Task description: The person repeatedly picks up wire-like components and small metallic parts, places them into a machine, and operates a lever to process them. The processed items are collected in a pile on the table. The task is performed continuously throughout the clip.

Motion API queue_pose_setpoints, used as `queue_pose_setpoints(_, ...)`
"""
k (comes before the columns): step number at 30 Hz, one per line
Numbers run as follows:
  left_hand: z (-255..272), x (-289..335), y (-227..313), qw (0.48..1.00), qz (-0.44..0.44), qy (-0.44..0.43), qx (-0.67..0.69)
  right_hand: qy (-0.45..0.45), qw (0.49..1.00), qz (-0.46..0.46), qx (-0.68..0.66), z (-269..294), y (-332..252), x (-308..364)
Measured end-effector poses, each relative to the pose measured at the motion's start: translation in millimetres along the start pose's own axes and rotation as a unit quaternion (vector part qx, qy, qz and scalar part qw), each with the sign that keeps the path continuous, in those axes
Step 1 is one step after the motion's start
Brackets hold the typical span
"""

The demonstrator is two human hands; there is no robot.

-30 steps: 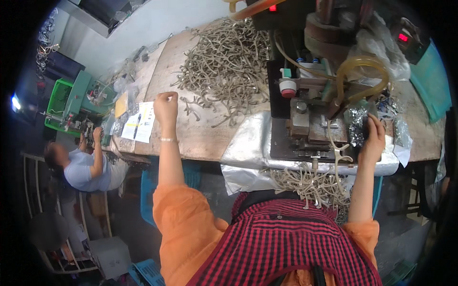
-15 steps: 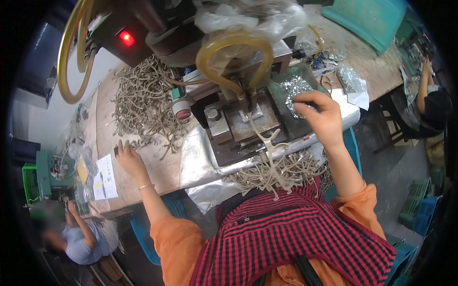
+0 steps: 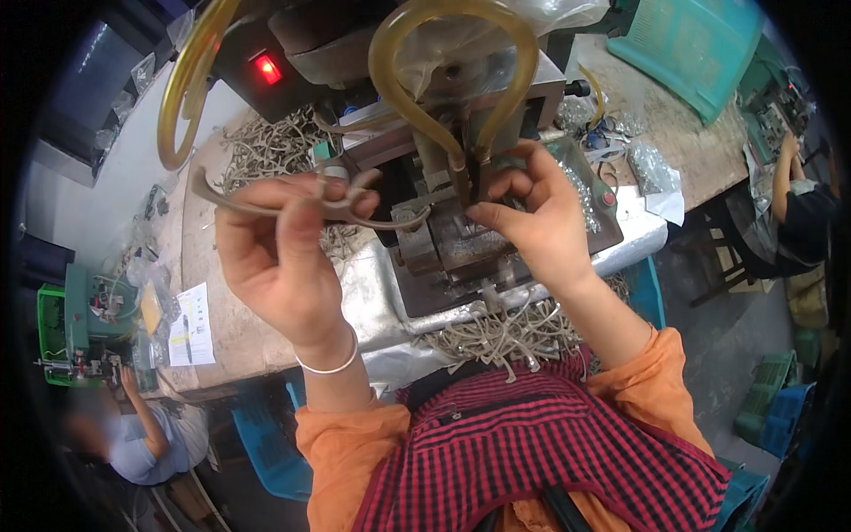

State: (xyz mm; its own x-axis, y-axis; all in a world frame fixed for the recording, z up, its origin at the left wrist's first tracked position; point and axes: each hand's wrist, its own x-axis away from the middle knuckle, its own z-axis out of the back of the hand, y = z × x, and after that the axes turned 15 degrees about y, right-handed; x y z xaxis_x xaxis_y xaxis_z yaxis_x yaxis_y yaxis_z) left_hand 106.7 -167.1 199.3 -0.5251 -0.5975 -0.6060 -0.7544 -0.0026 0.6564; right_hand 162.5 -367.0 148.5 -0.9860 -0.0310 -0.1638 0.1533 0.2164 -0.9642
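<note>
My left hand [image 3: 284, 266] is closed on a curved beige branched cable-like piece [image 3: 359, 199]. One end of the piece sticks out to the left, and the other reaches over the metal die block [image 3: 470, 248] of a bench machine. My right hand [image 3: 545, 222] is at the die, thumb and fingers drawn together beside two metal tips fed by yellow hoses [image 3: 532, 62]. Whatever lies between those fingertips is too small or hidden to make out. Under my right hand, a dark tray [image 3: 607, 232] holds shiny small metal bits [image 3: 581, 195].
Similar pieces lie in a pile [image 3: 266, 146] behind my left hand and in a heap [image 3: 505, 332] at my lap. A red lit switch [image 3: 266, 68] glows on a dark box. A teal basket [image 3: 683, 53] stands at the back right. Other people sit at both sides.
My left hand has come from the table to the machine, now with a beige piece in it. The piece hanging from the die is gone. My right hand has moved left from the metal bits.
</note>
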Motion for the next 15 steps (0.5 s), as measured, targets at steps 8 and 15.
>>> queue_pose_setpoints(8, 11, 48, -18, 0.905, -0.247, -0.293, -0.185, 0.081, 0.849, 0.247, 0.461, 76, 44, -15)
queue_pose_setpoints(15, -12, 59, -19, 0.821, -0.342, -0.392, -0.234, 0.140, 0.794, 0.286, 0.518, 119, 97, -14)
